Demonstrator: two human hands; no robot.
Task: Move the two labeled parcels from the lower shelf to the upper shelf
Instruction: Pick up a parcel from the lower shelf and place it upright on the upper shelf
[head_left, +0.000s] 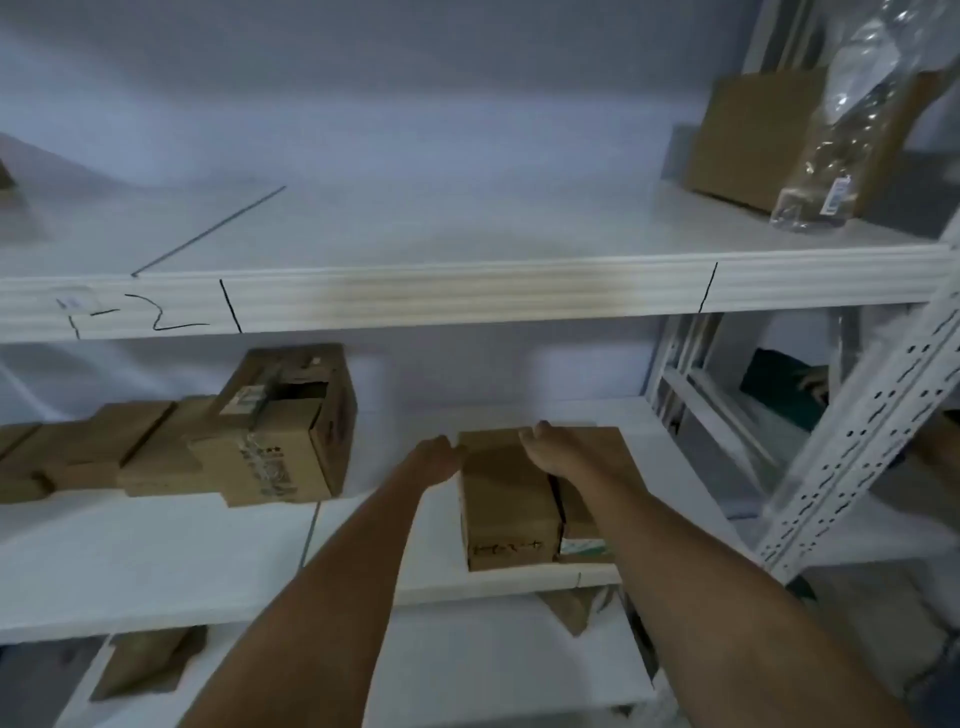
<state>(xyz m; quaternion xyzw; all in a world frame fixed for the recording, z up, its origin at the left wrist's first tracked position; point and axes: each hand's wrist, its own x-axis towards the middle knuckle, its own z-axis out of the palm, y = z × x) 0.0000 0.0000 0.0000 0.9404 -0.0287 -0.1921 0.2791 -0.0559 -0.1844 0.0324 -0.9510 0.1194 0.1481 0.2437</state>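
Two brown cardboard parcels stand side by side on the lower shelf (156, 561). The left parcel (506, 499) has handwriting on its front face. The right parcel (582, 530) carries a green-and-white label and is mostly hidden under my forearm. My left hand (439, 457) presses against the far left side of the left parcel. My right hand (550, 449) lies flat over the tops of both parcels near their far edge. The upper shelf (415, 234) above them is white, with black pen marks on its front rail.
A large taped box (291, 431) and several flat boxes (104, 452) fill the lower shelf's left. On the upper shelf's right stand a cardboard box (753, 135) and a clear plastic bag (841, 130). A perforated white upright (857, 431) slants at the right.
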